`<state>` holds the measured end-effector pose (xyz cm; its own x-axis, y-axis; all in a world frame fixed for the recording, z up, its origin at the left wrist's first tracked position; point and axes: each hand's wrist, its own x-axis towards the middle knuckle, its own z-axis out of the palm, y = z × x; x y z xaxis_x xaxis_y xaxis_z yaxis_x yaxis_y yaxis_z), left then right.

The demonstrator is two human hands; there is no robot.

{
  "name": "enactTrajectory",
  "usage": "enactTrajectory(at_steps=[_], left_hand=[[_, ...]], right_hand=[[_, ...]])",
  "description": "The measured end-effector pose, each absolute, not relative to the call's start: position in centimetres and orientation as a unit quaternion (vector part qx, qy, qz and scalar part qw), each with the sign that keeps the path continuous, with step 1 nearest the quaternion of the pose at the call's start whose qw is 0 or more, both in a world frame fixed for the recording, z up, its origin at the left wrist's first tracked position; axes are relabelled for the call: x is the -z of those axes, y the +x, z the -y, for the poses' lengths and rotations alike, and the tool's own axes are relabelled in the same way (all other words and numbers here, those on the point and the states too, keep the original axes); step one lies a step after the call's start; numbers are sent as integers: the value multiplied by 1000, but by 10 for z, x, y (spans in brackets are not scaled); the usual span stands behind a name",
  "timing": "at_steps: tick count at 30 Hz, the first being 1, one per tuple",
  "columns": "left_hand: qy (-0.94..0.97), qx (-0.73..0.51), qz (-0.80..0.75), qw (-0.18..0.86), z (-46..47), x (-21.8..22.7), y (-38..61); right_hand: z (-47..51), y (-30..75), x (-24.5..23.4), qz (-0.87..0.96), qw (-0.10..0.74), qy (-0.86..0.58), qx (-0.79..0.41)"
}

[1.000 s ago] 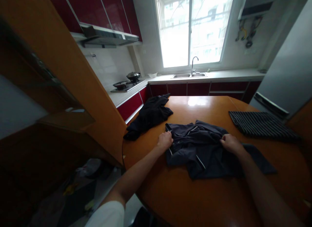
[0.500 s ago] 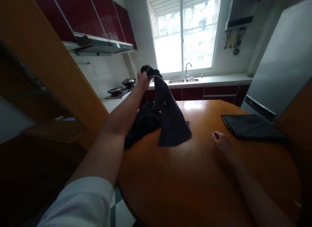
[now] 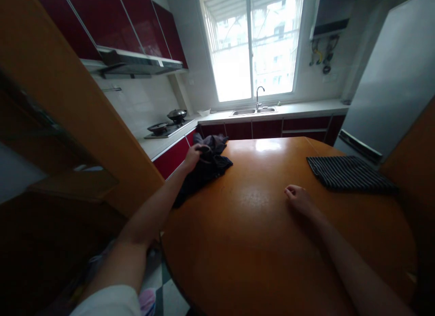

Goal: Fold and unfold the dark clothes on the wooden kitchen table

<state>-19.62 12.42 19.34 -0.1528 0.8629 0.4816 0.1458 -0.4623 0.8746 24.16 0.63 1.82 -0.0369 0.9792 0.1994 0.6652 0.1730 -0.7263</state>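
Observation:
My left hand (image 3: pixel 192 156), arm stretched out, is closed on the bunched edge of a dark garment (image 3: pixel 217 143) at the far left of the table. That garment lies crumpled over a pile of black clothing (image 3: pixel 199 180), and the border between the two is hard to make out. My right hand (image 3: pixel 299 199) rests by the table's middle right with its fingers curled in and nothing visible in them. Nearest to it is a black-and-white striped cloth (image 3: pixel 350 173), lying flat on the right side.
The round-ended wooden table (image 3: pixel 251 234) fills the middle. Behind it are a counter with a sink (image 3: pixel 246 112) and a stove with a lidded pan (image 3: pixel 177 114). A fridge (image 3: pixel 394 76) stands at right, a wooden frame (image 3: pixel 112 139) at left.
My left hand has lowered the garment from hanging above the table onto the dark pile at the left. My right hand stays curled over the table.

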Motion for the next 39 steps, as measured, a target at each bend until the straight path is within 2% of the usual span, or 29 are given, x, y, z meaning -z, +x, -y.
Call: enactTrajectory(at_steps=[3,5,8,11,13,18,23,26,31,36,39], left_hand=[[692,-396,-590,127,-80,-129,-218],[690,-373,-615,78,-54,-100,-232],[680,-269,-681,-40,-22,-72,-244],[657,-136,-739,-56,-3,-60,-240],[641,-89,-761,-58,2,-57,-227],[731,-173,-653,-91,-11,-53,-162],[808,-277,-516,63,-28,-26,-79],[816,-314,-465,141,-28,-13,-55],[789,-360,-452,208,-33,-9,-59],[734,-381,-496,266,-43,-5,-61],[703,-423,-490,295,-42,-7,-61]], right_hand=[[-7,242,-17,682,337,-608,-228],[-7,242,-17,679,339,-611,-226],[-8,240,-17,677,337,-613,-231],[-6,235,-18,677,327,-614,-239],[-4,231,-18,679,322,-615,-236],[-12,238,-25,622,336,-686,-175],[-23,292,-42,486,343,-800,-78],[-17,328,-55,442,320,-835,-66],[-6,328,-65,477,294,-821,-106],[3,223,-50,607,285,-710,-215],[8,169,-59,671,303,-607,-299]])
